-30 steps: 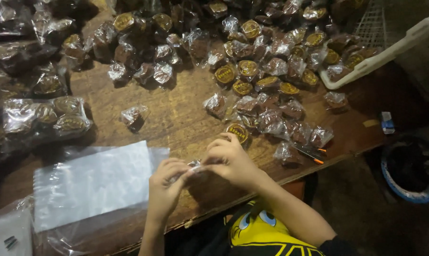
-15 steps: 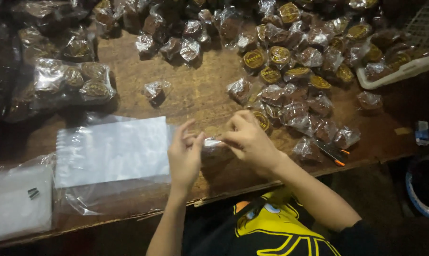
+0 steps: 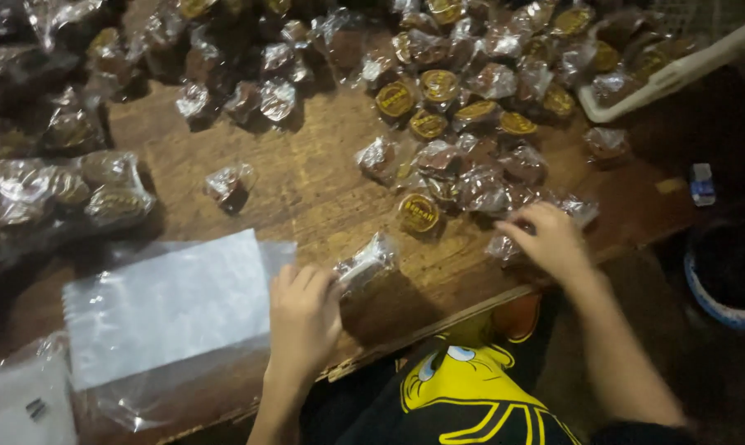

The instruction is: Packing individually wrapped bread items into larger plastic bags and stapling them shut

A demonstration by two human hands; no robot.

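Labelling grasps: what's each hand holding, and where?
Left hand pinches the clear-wrapped brown cake by its near end. Right hand touches a wrapped cake in the pile; grip unclear.

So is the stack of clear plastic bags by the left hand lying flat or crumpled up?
Flat. The stack of clear bags lies spread as a smooth rectangle on the wooden table, its edges straight, just beside the left hand.

Worn matt wood table [image 3: 323, 189]; glossy crinkly clear plastic on wrapped cakes [image 3: 438, 91], smooth clear plastic bags [image 3: 171, 301]
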